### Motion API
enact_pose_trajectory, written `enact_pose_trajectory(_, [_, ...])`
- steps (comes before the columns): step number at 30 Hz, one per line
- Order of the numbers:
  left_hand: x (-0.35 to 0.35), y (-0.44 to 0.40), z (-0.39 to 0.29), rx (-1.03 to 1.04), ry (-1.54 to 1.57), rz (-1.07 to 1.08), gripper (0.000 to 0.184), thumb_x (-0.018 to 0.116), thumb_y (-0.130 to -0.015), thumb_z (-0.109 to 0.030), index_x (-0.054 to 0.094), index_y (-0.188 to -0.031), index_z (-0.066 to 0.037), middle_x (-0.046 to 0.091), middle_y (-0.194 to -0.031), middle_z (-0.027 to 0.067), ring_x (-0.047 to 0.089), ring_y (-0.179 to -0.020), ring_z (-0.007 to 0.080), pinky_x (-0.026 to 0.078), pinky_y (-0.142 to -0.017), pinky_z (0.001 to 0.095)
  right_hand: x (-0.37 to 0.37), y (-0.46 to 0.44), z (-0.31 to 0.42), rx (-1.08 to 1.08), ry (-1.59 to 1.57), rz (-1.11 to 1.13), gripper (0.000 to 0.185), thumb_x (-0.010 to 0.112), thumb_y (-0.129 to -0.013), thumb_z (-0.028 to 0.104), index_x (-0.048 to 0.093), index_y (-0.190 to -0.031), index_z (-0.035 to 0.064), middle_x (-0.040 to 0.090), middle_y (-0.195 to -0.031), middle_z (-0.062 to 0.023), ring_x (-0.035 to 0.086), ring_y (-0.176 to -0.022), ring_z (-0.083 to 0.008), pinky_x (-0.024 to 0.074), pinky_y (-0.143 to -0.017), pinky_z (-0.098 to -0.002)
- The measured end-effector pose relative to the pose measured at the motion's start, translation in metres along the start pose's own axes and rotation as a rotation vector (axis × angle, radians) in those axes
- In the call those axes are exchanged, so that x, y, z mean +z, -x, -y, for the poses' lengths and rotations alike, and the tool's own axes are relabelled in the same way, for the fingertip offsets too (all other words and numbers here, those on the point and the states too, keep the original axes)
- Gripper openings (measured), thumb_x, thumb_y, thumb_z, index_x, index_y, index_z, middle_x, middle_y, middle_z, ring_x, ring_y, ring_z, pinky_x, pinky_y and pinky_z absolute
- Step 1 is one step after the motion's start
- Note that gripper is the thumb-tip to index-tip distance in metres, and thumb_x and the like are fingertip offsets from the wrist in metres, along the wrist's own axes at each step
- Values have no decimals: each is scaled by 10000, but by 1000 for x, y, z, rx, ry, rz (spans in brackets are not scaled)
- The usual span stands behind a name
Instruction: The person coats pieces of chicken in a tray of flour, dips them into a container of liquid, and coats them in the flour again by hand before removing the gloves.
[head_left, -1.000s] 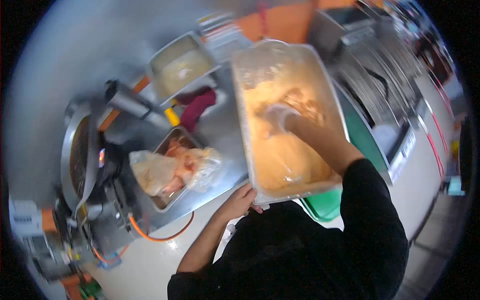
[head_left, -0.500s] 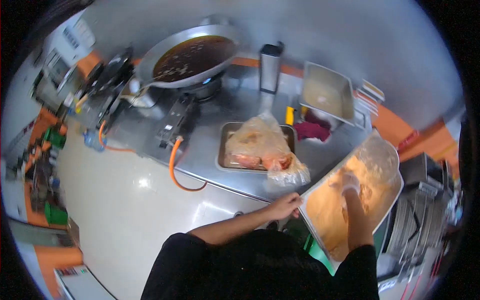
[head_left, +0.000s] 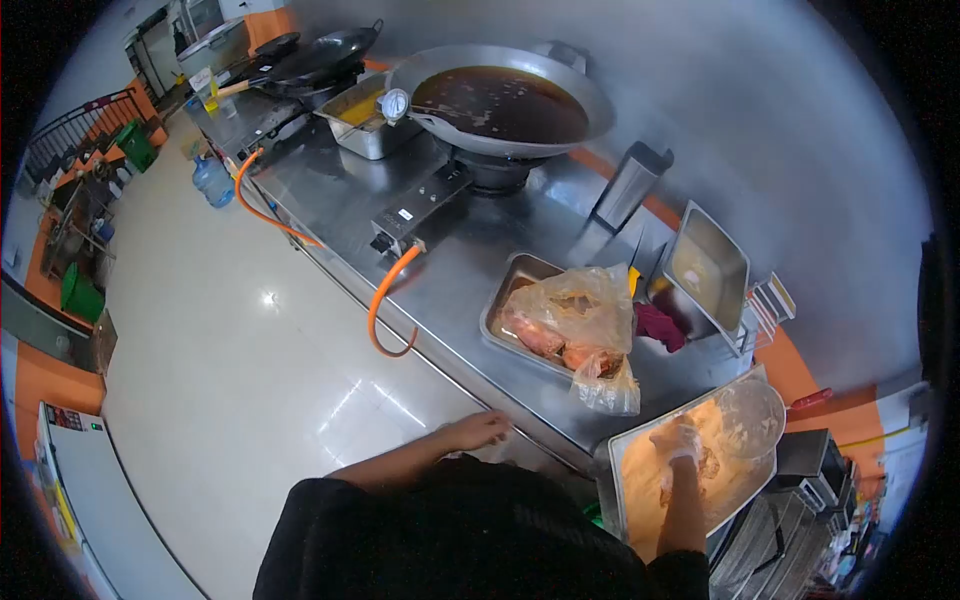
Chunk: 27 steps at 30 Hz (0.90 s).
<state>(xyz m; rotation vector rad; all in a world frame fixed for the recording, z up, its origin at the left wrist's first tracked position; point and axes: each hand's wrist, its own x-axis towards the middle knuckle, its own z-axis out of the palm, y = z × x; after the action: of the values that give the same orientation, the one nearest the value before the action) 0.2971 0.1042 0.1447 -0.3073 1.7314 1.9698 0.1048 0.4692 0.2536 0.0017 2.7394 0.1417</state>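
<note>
Powder (head_left: 642, 485) spread across a deep tray (head_left: 614, 490) at four o'clock, with lumpy coated pieces (head_left: 708, 464) lying in it just to the four o'clock side of the gloved right hand (head_left: 677, 440). Looks partway along: some pieces already covered, judging by a crumbly pale-brown surface. Still bare of powder, as far as visible: pinkish meat (head_left: 535, 336) under a clear bag (head_left: 600, 300), in a shallow metal pan (head_left: 524, 274) just off centre toward four o'clock. No coated piece clearly visible in the dark liquid (head_left: 500, 100) of the wide wok (head_left: 598, 112) at twelve o'clock.

Right fingers down at the powder, partly hidden; cannot tell how far spread, or whether closed on a piece. Bare left hand (head_left: 480, 430) at six o'clock, beside the counter edge, fingers loosely bent and partly open, with nothing visible in hold.

Hard to make out: number of pieces within the powder, depth of meat behind cloudy plastic, pale contents of the metal tub (head_left: 715, 245) at three o'clock. Part of the powder hidden behind the right forearm.
</note>
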Motion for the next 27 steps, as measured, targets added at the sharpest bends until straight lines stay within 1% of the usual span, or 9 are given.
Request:
enact_pose_trajectory(3, [-48,16,64,-112,-320,-125,299,501,-901,-303,570,-1057,-56,599,-971,107,594,-850,162,486,-745,313,55,-43,-31,-135,64,-8,581,633,-731,414,530,-1136,9,565,-1139,-207,518,-1101,-336,411,-940,-414])
enact_pose_trajectory(4, [-74,9,138,258,-574,-191,304,512,-883,-298,581,-1024,-37,619,-928,134,609,-826,198,493,-753,346,88,-65,-57,-176,59,-17,599,637,-735,413,516,-1165,14,541,-1174,-204,489,-1132,-333,381,-971,-414])
enact_pose_trajectory(8, [-129,57,239,90,-874,-248,271,574,-830,-179,552,-1050,-23,582,-1007,179,644,-804,278,532,-656,368,115,-93,-114,-173,-163,-269,552,554,-799,319,475,-1249,10,476,-1281,-213,409,-1228,-333,303,-1051,-392])
enact_pose_trajectory(12, [-147,104,331,-524,-117,-477,292,504,-902,-240,550,-1035,16,621,-944,203,646,-794,275,528,-620,342,43,-47,-115,-177,-220,-235,543,555,-799,363,510,-1209,10,498,-1248,-240,460,-1181,-341,352,-1017,-371])
enact_pose_trajectory(13, [-159,120,334,-147,-838,-237,361,509,-897,-323,584,-984,19,637,-909,193,636,-814,303,509,-700,398,20,-24,-99,-97,-256,-82,552,570,-788,372,512,-1210,22,505,-1240,-235,470,-1170,-335,363,-1005,-373])
enact_pose_trajectory(14, [-156,131,328,-459,-691,-287,384,482,-899,-354,607,-954,4,644,-869,183,620,-846,346,485,-758,429,-14,2,-69,-30,-292,70,561,585,-777,381,513,-1211,33,512,-1232,-229,481,-1159,-330,374,-994,-375])
enact_pose_trajectory(17, [-160,147,322,-446,-753,-205,320,504,-867,-319,579,-917,-12,627,-810,193,601,-796,380,481,-695,437,32,5,-50,-83,-207,-47,538,628,-745,370,533,-1169,53,556,-1160,-207,530,-1098,-316,422,-936,-387])
enact_pose_trajectory(23, [-175,124,297,178,-1305,50,237,530,-838,-256,535,-912,-30,617,-799,191,601,-732,352,467,-580,443,38,-19,-66,9,-151,-109,450,656,-719,323,563,-1056,40,601,-1064,-183,584,-1015,-315,475,-860,-391])
enact_pose_trajectory(27, [-165,94,258,-370,-458,-261,269,476,-882,-263,507,-1009,-27,610,-863,177,609,-784,317,488,-612,420,24,-48,-103,40,-68,-235,425,629,-736,282,559,-1063,20,605,-1057,-187,620,-928,-327,496,-804,-396])
